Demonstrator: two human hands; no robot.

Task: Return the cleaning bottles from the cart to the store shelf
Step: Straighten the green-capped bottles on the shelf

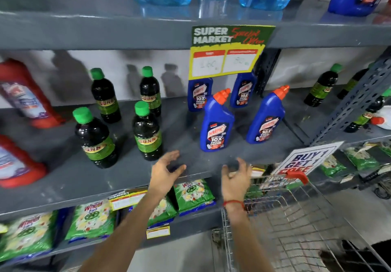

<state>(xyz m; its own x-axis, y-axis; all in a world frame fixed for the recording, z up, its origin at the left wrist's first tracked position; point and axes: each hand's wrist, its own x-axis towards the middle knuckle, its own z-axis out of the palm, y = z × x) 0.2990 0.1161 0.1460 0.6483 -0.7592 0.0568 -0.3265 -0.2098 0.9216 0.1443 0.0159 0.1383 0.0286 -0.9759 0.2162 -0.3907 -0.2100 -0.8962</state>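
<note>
While both hands hover empty, left hand and right hand spread-fingered: 4 blue plastic cleaner bottles on grey metal shelf. Risk: sweeping fingers topple nearest bottle.

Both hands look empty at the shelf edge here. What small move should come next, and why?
Probably turn back and reach down into the cart for another bottle. The left hand and right hand hover open and empty at the front of the middle shelf, and the blue toilet-cleaner bottles already stand upright there. The cart's contents are not clearly visible.
</note>
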